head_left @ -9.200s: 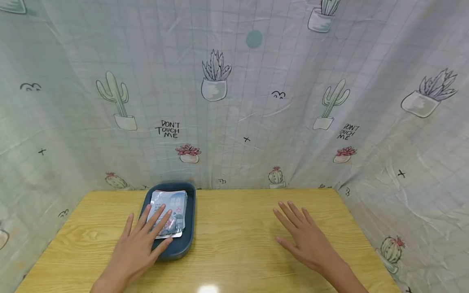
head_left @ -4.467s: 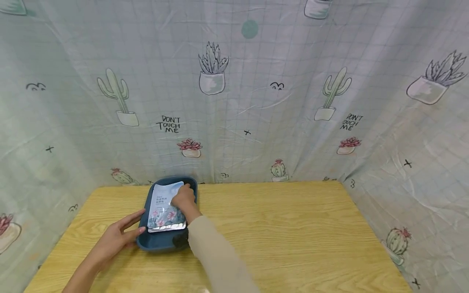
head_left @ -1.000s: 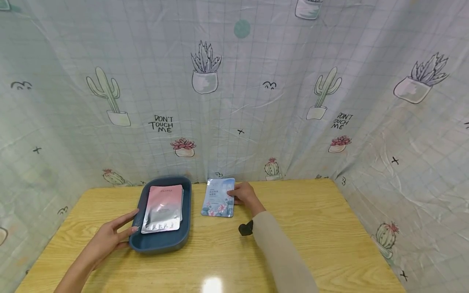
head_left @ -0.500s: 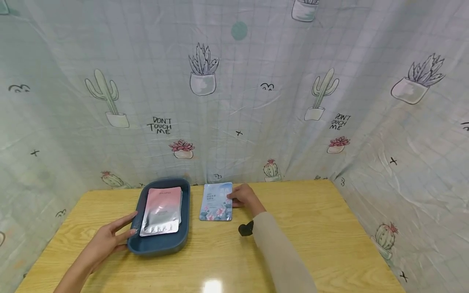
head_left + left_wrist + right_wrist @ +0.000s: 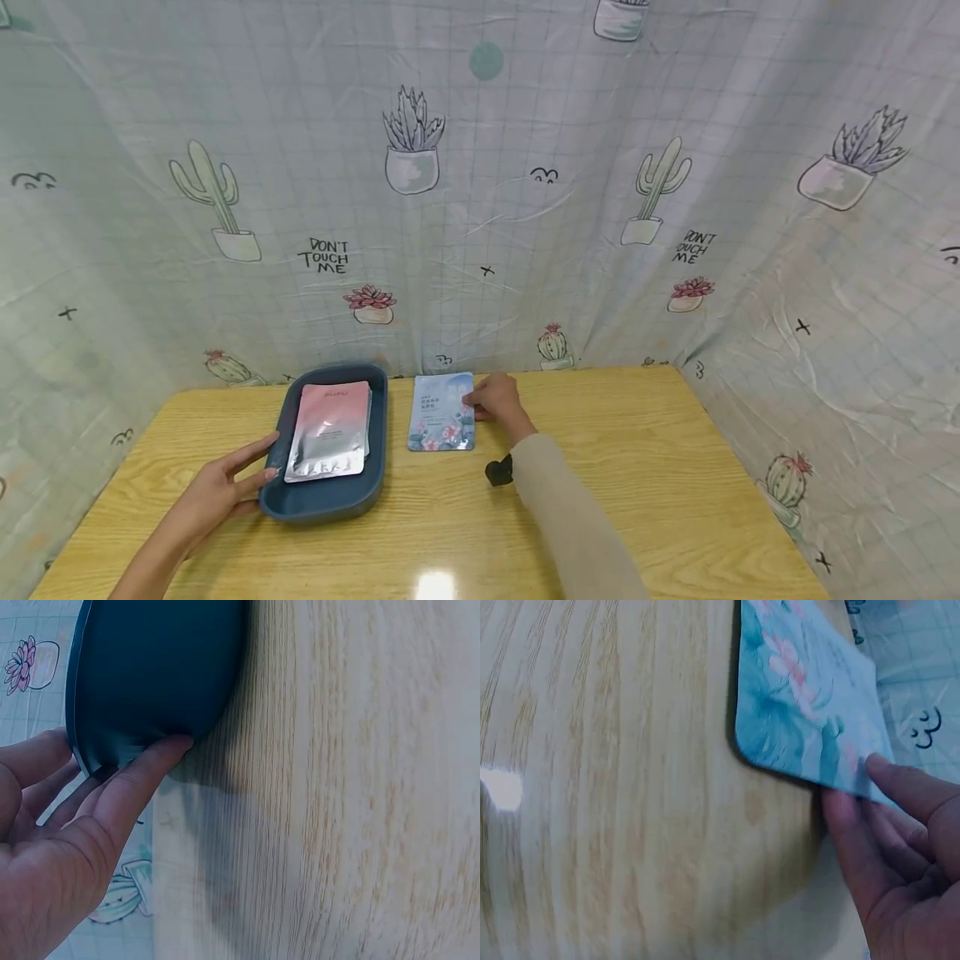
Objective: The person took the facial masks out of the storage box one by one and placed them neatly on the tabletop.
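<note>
My left hand (image 5: 212, 493) grips the left wall of a dark blue tray (image 5: 322, 503), its fingers bent over and under the side in the left wrist view. A pink and silver face mask packet (image 5: 328, 432) lies in the tray, on top of another whose edge peeks out at the right. To the right of the tray, a light blue face mask packet (image 5: 438, 414) with pink flowers lies low over the table. My right hand (image 5: 498, 402) pinches its right edge, thumb (image 5: 900, 780) on top and fingers underneath.
The wooden table (image 5: 615, 467) ends at a patterned cloth (image 5: 480, 208) that hangs behind and on both sides. A small black object (image 5: 498, 471) shows at the right sleeve's cuff. The tray stands near the table's back edge.
The right hand has carried the light blue packet out of the tray to the right, uncovering the pink one. The left hand has moved onto the tray's side. Little shifts in the last half second.
</note>
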`<state>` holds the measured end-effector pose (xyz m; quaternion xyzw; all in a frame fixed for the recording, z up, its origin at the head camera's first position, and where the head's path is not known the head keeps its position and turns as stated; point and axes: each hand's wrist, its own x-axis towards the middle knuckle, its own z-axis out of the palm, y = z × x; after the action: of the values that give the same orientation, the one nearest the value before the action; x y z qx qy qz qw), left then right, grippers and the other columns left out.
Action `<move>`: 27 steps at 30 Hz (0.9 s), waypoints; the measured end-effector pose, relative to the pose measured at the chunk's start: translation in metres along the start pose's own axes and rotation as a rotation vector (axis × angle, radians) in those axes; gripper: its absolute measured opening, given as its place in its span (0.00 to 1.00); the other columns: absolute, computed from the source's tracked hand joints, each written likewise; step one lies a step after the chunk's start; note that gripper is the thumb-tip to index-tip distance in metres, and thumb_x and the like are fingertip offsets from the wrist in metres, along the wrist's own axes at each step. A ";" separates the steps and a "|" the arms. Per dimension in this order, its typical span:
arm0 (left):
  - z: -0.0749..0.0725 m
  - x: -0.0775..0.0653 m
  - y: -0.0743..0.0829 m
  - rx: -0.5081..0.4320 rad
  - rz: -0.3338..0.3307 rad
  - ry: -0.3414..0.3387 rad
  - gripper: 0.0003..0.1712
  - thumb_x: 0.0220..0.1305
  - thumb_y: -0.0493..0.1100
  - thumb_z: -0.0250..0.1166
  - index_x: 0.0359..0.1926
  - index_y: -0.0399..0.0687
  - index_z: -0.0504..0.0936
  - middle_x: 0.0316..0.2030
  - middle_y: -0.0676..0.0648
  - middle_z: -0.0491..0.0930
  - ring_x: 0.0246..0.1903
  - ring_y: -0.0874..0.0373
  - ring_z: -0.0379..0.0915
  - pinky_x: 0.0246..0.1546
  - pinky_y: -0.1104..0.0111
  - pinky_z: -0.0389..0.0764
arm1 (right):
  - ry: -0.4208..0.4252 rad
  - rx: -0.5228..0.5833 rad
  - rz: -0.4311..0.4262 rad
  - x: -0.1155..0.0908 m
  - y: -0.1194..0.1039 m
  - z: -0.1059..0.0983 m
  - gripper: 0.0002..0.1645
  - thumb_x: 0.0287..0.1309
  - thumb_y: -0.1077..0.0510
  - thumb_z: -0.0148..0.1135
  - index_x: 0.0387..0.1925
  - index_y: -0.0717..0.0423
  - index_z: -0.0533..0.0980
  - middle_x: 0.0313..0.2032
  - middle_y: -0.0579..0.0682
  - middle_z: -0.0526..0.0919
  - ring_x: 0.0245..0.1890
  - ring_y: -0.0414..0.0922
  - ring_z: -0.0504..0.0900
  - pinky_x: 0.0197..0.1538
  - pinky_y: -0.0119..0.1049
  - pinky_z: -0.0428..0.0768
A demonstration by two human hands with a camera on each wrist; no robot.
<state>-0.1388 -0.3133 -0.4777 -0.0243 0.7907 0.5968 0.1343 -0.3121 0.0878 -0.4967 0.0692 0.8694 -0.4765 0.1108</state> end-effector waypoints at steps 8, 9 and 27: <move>-0.001 0.002 0.000 -0.005 -0.006 -0.009 0.43 0.74 0.43 0.63 0.80 0.40 0.50 0.77 0.27 0.44 0.55 0.64 0.77 0.50 0.57 0.86 | 0.012 -0.360 -0.115 -0.014 -0.025 -0.018 0.14 0.64 0.56 0.70 0.29 0.65 0.86 0.18 0.51 0.80 0.19 0.41 0.72 0.24 0.32 0.69; -0.002 0.002 0.000 -0.002 -0.007 -0.009 0.43 0.74 0.43 0.63 0.80 0.41 0.50 0.77 0.27 0.44 0.55 0.63 0.77 0.50 0.57 0.86 | 0.001 -0.379 -0.135 -0.016 -0.028 -0.020 0.14 0.65 0.56 0.69 0.31 0.65 0.87 0.18 0.51 0.80 0.19 0.41 0.72 0.25 0.31 0.69; -0.003 0.001 0.000 -0.007 0.014 -0.014 0.43 0.74 0.43 0.63 0.80 0.38 0.50 0.77 0.26 0.45 0.54 0.61 0.78 0.49 0.57 0.86 | -0.210 -0.302 -0.453 -0.034 -0.063 -0.023 0.23 0.73 0.49 0.60 0.61 0.57 0.81 0.57 0.54 0.84 0.54 0.51 0.83 0.51 0.41 0.85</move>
<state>-0.1402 -0.3163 -0.4775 -0.0152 0.7877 0.6007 0.1355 -0.2965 0.0727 -0.4247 -0.1935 0.9076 -0.3589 0.0999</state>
